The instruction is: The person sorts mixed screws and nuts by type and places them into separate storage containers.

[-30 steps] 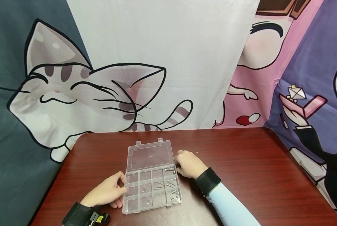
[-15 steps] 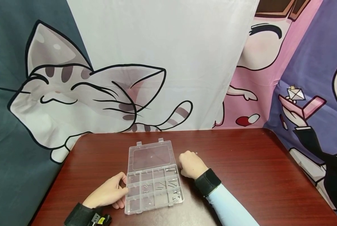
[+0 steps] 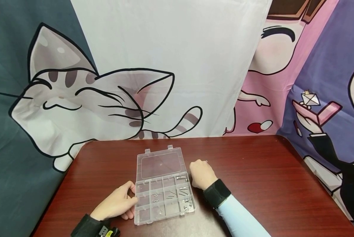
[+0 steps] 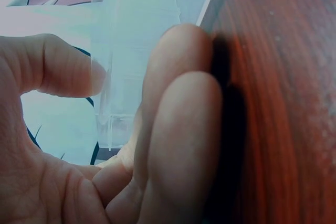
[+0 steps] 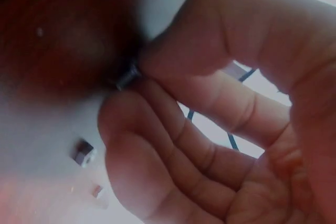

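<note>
A clear plastic compartment box (image 3: 150, 215) lies with its lid (image 3: 161, 163) flipped back on the table. Several of its compartments hold small metal screws (image 3: 183, 191). At the box's left side my left hand (image 3: 117, 201) holds on, its thumb (image 4: 68, 72) against the wall and its other fingers low beside it, near the tabletop. My right hand (image 3: 203, 174) is just right of the box, its fingers curled. In the right wrist view, the thumb and fingertips pinch a small shiny screw (image 5: 127, 78), blurred and partly hidden.
A small metal ring (image 3: 206, 161) lies on the red-brown table (image 3: 262, 184) by the right hand's knuckles. Two small blurred things (image 5: 84, 153) show beside that hand in the right wrist view. A printed cloth (image 3: 194, 49) hangs behind the table.
The box and my left hand have shifted slightly to the right. My right hand has drawn a little away from the box's edge, rightward, nearer the small ring.
</note>
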Demonstrator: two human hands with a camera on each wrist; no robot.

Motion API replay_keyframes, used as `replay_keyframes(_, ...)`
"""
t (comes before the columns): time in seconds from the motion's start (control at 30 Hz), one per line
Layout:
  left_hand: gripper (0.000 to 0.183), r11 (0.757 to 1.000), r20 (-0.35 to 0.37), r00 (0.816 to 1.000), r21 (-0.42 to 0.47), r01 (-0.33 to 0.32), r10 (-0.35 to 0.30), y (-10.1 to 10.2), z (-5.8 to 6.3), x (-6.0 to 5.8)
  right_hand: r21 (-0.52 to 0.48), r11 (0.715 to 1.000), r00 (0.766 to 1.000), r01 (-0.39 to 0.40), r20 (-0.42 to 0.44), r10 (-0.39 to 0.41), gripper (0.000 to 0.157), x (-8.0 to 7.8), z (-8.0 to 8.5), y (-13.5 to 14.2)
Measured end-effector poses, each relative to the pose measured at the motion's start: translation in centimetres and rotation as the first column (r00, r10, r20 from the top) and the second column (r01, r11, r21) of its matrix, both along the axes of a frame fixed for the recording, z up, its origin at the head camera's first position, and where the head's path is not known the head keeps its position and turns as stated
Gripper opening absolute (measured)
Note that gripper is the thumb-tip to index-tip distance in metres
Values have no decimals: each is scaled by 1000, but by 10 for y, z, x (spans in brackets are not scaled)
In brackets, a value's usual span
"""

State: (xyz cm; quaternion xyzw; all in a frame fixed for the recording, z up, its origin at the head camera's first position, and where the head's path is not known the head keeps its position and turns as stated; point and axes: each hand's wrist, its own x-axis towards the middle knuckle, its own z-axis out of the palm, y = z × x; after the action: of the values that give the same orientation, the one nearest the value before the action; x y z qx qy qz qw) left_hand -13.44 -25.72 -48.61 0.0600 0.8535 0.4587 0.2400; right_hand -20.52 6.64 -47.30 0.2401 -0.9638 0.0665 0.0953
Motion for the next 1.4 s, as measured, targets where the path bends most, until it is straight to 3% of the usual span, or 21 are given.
replay_keyframes(0.17,27,1000,-6,1000,1,-6,6,1,0,1,1,1000,999,24,-25,-24,13,-1,-5,0)
replay_keyframes(0.37,27,1000,-16,1000,0,-9,9,2,0,1,-48,999,1000,20,-1,-20,15,-2,5,4)
replay_keyframes(0.47,27,1000,-17,1000,-1,-9,9,3,0,1,-88,996,999,-26,-26,24,17,-2,12,6)
replay_keyframes(0.6,27,1000,-17,1000,0,-6,6,2,-1,1,-156,976,988,-151,-43,146,25,3,22,3)
replay_keyframes(0.87,26,1000,-22,1000,-7,-8,8,2,-2,0,-182,893,911,-411,-64,406,25,32,43,-24)
replay_keyframes(1.13,26,1000,-8,1000,-2,-3,3,1,-1,0,-135,809,820,-572,-115,560,26,60,50,-51)
replay_keyframes(1.4,27,1000,7,1000,8,9,-9,0,-1,-1,-94,731,735,-676,-143,662,20,75,51,-64)
